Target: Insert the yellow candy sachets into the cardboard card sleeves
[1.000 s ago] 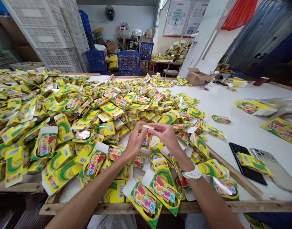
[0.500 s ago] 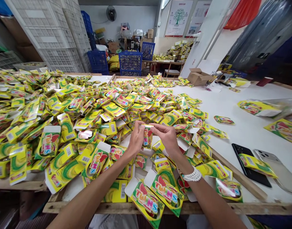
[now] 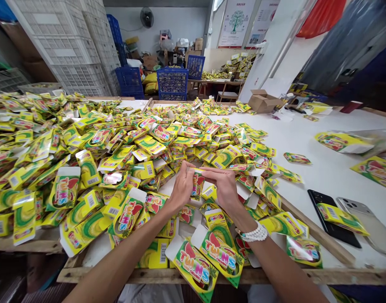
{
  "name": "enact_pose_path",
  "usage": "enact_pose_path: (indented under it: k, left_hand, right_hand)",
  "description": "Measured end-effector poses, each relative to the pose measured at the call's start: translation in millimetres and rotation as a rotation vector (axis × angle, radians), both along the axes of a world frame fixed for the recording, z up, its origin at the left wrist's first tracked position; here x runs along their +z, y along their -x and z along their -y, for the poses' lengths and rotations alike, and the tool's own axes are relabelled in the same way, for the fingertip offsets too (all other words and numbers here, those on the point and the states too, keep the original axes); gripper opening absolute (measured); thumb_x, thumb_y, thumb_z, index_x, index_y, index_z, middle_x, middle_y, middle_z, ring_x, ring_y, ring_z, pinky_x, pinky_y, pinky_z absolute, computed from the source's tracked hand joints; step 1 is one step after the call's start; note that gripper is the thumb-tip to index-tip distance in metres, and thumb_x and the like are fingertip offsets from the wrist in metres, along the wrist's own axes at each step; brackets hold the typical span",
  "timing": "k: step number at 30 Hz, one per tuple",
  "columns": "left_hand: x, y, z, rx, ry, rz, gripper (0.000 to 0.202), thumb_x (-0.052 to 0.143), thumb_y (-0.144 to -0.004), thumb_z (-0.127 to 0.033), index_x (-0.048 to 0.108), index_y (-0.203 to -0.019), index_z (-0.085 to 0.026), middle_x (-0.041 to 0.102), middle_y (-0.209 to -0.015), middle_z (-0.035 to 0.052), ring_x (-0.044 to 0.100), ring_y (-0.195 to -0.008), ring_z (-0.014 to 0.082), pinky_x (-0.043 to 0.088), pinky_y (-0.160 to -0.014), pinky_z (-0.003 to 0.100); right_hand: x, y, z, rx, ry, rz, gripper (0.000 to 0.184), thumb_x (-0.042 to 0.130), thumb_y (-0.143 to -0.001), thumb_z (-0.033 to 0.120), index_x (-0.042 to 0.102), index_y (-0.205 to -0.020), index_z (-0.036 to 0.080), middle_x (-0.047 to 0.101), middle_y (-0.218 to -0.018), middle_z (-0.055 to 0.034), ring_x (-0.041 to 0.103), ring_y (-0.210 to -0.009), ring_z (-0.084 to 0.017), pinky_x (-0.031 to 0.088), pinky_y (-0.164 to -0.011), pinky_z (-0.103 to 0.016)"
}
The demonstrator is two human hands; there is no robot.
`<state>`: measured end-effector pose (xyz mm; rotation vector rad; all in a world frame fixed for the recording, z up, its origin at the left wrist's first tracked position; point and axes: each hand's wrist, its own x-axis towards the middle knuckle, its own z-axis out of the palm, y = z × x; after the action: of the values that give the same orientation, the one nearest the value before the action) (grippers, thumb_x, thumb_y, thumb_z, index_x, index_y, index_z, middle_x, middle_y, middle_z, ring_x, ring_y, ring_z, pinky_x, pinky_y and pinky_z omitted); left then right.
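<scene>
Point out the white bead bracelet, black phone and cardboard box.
White bead bracelet (image 3: pixel 257 234), head view, on the beads.
Black phone (image 3: pixel 336 231), head view, on its back.
Cardboard box (image 3: pixel 264 103), head view, on its side.

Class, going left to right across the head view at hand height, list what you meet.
Heaped yellow cardboard Twins cartons, left hand, small yellow printed carton, right hand, black glass smartphone

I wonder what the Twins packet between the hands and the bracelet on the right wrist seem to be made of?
The packet looks like thin glossy card; nearby packets show plain white flaps. The bracelet looks like shiny white beads, plastic or pearl; the look cannot settle which.
</scene>
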<state>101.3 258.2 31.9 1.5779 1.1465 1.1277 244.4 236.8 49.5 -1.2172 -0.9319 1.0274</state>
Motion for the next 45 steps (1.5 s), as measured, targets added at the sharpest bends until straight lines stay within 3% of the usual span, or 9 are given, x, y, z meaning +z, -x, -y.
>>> enact_pose_path:
  k: [5, 19, 23, 27, 31, 34, 37, 42, 45]
  left_hand:
    - [-0.4, -1, 1, -0.003, 0.003, -0.035, 0.014, 0.044, -0.103, -0.039, 0.048, -0.106, -0.026, 0.04, -0.066, -0.0077, 0.045, -0.064, 0.0164, 0.034, -0.068, 0.028]
    - [0.0, 3, -3, -0.067, 0.102, 0.056, 0.013, 0.045, -0.096, -0.03, 0.044, -0.109, -0.028, 0.031, -0.063, -0.0101, 0.036, -0.055, 0.0146, 0.03, -0.06, 0.025]
    - [-3.2, 2, -5, -0.036, 0.074, 0.062, 0.007, 0.043, -0.099, -0.031, 0.045, -0.104, -0.026, 0.042, -0.071, -0.007, 0.045, -0.066, 0.0151, 0.037, -0.067, 0.026]
    - [-9.5, 1, -7, -0.04, 0.048, 0.083, 0.017, 0.044, -0.104, -0.042, 0.047, -0.104, -0.025, 0.048, -0.077, -0.0056, 0.049, -0.07, 0.0144, 0.042, -0.068, 0.025]
    - [-9.0, 3, -5, -0.099, 0.113, 0.144, 0.028, 0.049, -0.104, -0.053, 0.046, -0.107, -0.026, 0.045, -0.07, -0.008, 0.046, -0.057, 0.0111, 0.037, -0.055, 0.02]
    - [-6.3, 3, -5, -0.138, 0.128, 0.187, 0.035, 0.055, -0.1, -0.058, 0.046, -0.107, -0.025, 0.054, -0.074, -0.0067, 0.049, -0.055, 0.0093, 0.037, -0.051, 0.019]
    - [-4.7, 2, -4, -0.171, 0.131, 0.236, 0.041, 0.059, -0.097, -0.063, 0.046, -0.106, -0.025, 0.062, -0.083, -0.0038, 0.055, -0.06, 0.01, 0.043, -0.052, 0.019]
    - [-4.0, 1, -3, -0.197, 0.156, 0.256, 0.046, 0.061, -0.095, -0.066, 0.044, -0.106, -0.026, 0.062, -0.086, -0.003, 0.06, -0.063, 0.0122, 0.047, -0.053, 0.021]
    - [-5.4, 0, -4, -0.198, 0.12, 0.271, 0.045, 0.061, -0.095, -0.066, 0.044, -0.105, -0.025, 0.063, -0.088, -0.0024, 0.062, -0.071, 0.0135, 0.052, -0.063, 0.024]
  right_hand:
    - [2.3, 3, 2, 0.001, 0.022, -0.051, 0.019, 0.091, -0.06, 0.035, 0.088, -0.076, 0.026, 0.084, -0.085, -0.0079, 0.08, -0.087, -0.032, 0.064, -0.091, -0.046]
    - [2.9, 6, 1, 0.063, 0.084, -0.086, 0.022, 0.088, -0.063, 0.033, 0.089, -0.084, 0.024, 0.085, -0.094, -0.0083, 0.08, -0.09, -0.029, 0.064, -0.081, -0.04]
    - [3.4, -1, -4, 0.111, -0.044, 0.11, 0.022, 0.089, -0.067, 0.037, 0.089, -0.086, 0.027, 0.085, -0.093, -0.0061, 0.081, -0.092, -0.031, 0.066, -0.086, -0.044]
    - [2.5, -10, -9, 0.175, -0.108, 0.22, 0.025, 0.087, -0.072, 0.041, 0.089, -0.092, 0.027, 0.085, -0.092, -0.0051, 0.082, -0.085, -0.031, 0.068, -0.079, -0.045]
    - [1.0, -11, -10, 0.207, -0.121, 0.215, 0.032, 0.09, -0.069, 0.038, 0.089, -0.097, 0.024, 0.085, -0.092, -0.0064, 0.082, -0.082, -0.031, 0.068, -0.079, -0.043]
    - [0.2, -8, -9, 0.175, -0.137, 0.212, 0.033, 0.091, -0.068, 0.036, 0.089, -0.098, 0.023, 0.085, -0.094, -0.0067, 0.082, -0.085, -0.031, 0.068, -0.08, -0.042]
    - [0.4, -7, -9, 0.149, -0.102, 0.142, 0.033, 0.093, -0.066, 0.04, 0.089, -0.095, 0.024, 0.085, -0.091, -0.0064, 0.081, -0.083, -0.03, 0.067, -0.077, -0.041]
    - [2.7, -9, -9, 0.146, -0.02, 0.026, 0.036, 0.097, -0.061, 0.045, 0.089, -0.089, 0.025, 0.085, -0.086, -0.0066, 0.078, -0.073, -0.025, 0.063, -0.068, -0.035]
    - [2.7, -8, -9, 0.132, -0.008, -0.008, 0.036, 0.098, -0.058, 0.045, 0.089, -0.086, 0.025, 0.084, -0.082, -0.0062, 0.075, -0.066, -0.021, 0.061, -0.064, -0.032]
